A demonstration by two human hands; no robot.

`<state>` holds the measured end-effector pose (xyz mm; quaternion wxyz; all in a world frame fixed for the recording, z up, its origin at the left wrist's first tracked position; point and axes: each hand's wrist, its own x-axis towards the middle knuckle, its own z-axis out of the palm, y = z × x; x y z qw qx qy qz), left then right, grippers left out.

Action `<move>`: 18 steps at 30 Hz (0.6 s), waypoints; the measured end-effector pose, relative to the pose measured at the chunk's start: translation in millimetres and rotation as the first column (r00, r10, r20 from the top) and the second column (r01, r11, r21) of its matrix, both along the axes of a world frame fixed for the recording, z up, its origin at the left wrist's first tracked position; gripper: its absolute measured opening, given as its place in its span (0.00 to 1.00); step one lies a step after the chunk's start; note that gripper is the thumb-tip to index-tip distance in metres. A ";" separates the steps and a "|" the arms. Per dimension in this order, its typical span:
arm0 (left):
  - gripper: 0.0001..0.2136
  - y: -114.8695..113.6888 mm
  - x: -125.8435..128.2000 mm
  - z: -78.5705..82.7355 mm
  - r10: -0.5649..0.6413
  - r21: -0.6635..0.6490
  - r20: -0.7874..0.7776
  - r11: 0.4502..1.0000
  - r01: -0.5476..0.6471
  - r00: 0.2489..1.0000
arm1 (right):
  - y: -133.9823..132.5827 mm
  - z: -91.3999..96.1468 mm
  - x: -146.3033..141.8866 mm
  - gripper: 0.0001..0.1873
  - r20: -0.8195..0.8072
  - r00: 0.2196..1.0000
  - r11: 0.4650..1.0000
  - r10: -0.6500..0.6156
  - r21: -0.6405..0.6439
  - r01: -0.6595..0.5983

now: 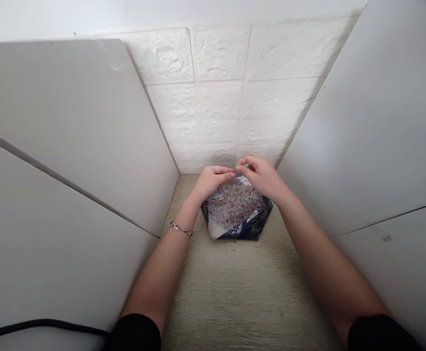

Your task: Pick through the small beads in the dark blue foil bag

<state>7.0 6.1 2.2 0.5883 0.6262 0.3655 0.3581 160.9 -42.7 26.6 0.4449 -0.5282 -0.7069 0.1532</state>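
A dark blue hexagonal box [253, 229] stands on the table, lined with a clear bag [216, 229] full of small coloured beads [233, 202]. Both hands hover over its far edge. My left hand [211, 179] has its fingers pinched together, and my right hand [258, 175] is pinched too. The fingertips of the two hands meet above the beads. What they pinch is too small to make out. A chain bracelet [181, 228] sits on my left wrist.
White panels stand close on the left [70, 161] and right [377, 126], forming a narrow booth. A white textured brick wall [227, 97] closes the back. The pale wood-grain table [234, 292] runs toward me. A black cable [33, 325] lies at the lower left.
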 end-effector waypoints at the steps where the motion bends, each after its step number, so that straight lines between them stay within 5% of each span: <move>1: 0.12 -1.0 0.2 0.8 -0.003 0.016 -0.033 1.000 0.004 0.999 | -0.6 0.6 -0.5 0.06 0.004 1.000 1.000 -0.002 0.001 0.002; 13: 0.11 -5.3 2.2 4.0 -0.037 0.097 -0.127 0.994 0.049 0.991 | -2.8 2.6 -3.2 0.07 -0.083 0.996 1.000 -0.013 -0.003 0.013; 18: 0.10 -3.5 3.4 1.2 -0.017 -0.012 -0.009 1.000 0.017 1.000 | -2.0 0.2 -5.4 0.09 -0.157 0.986 0.996 -0.054 -0.072 0.043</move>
